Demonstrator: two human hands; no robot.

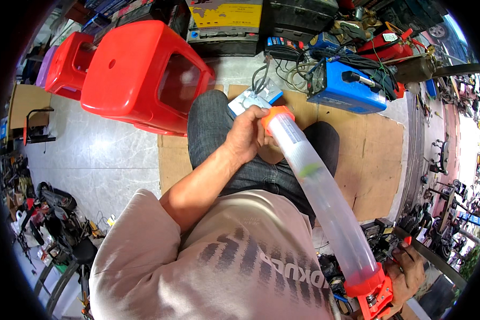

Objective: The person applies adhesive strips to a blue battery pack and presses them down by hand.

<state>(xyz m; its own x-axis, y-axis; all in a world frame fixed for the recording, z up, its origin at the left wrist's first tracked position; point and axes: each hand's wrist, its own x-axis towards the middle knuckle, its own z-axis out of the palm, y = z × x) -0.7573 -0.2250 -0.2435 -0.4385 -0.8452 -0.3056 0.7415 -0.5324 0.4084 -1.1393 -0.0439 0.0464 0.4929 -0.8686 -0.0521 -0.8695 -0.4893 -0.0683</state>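
Note:
A long clear-barrelled caulking gun [333, 218] lies slantwise across my lap, from between my knees to the lower right. Inside its see-through tube a pale cartridge or filling shows, with a green patch partway along. My left hand [246, 133] is closed at its orange front cap [278, 117]. At the back end, my right hand [405, 274] is closed around the orange-red trigger handle [376, 298], partly hidden behind it. A small red tip [407, 240] sticks up by the right fingers. Just beyond the front cap sits a white and blue box [257, 96] with dark cables on top.
Red plastic stools [125, 74] stand at the left. A blue machine with a carrying handle [346, 88] is at the far right, near coiled cables and a red cylinder [386, 45]. Cardboard [370, 160] covers the floor under me. Batteries [224, 42] stand at the back.

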